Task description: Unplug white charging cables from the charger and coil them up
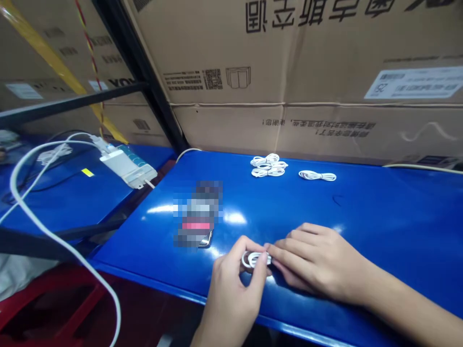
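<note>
My left hand [231, 289] pinches a small coil of white cable [252, 259] between thumb and fingers, just above the near edge of the blue table [361, 212]. My right hand [314, 260] lies beside it, its fingertips pressed together on the right end of the same coil. A pile of coiled white cables [268, 166] lies at the back of the table. One more coiled cable [317, 176] rests to the right of that pile.
A phone [198, 214] lies flat on the table left of my hands. Large cardboard boxes [307, 72] wall off the back. On a second blue table to the left sit a white power strip [126, 166] and a long white cord [54, 236].
</note>
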`<state>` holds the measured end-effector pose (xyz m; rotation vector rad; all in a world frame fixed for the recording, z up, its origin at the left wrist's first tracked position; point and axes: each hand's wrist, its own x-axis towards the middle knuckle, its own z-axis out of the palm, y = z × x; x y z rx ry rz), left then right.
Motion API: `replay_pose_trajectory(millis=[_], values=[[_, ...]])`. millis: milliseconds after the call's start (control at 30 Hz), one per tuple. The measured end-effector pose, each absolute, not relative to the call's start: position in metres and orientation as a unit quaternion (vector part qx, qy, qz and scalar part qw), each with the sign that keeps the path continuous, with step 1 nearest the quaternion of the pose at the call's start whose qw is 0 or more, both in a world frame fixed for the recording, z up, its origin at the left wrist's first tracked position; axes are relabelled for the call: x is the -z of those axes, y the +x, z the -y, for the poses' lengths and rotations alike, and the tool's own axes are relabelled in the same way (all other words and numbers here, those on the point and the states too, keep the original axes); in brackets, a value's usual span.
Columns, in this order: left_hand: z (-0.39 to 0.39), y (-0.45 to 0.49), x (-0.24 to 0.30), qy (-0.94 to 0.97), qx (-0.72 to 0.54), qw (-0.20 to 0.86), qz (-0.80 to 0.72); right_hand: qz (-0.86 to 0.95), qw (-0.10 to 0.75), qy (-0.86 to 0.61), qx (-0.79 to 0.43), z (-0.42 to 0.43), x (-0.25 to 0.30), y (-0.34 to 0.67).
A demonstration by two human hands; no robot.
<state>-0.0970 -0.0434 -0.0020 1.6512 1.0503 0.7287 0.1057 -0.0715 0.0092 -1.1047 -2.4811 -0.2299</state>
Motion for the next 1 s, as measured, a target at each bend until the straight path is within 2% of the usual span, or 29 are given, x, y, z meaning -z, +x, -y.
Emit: replay_pose_trajectory(millis=[233,433,567,800,1000], values=[[0.041,-0.096,0.002,0.67,-0.299,0.528,-0.428,0.882,0.224,-0.411,0.046,0.07,-0.011,0.107],[0.045,-0.096,0.0,0.729,-0.314,0.438,-0.422,0.86,0.238,-0.448,0.045,0.073,-0.013,0.099],[0.047,-0.096,0.003,0.743,-0.317,0.428,-0.405,0.85,0.239,-0.468,0.032,0.076,-0.015,0.097],[0.045,-0.096,0.006,0.749,-0.319,0.41,-0.412,0.87,0.185,-0.452,0.062,0.075,-0.018,0.106],[0.041,-0.093,0.009,0.744,-0.354,0.415,-0.386,0.863,0.173,-0.474,0.017,0.071,-0.02,0.124]])
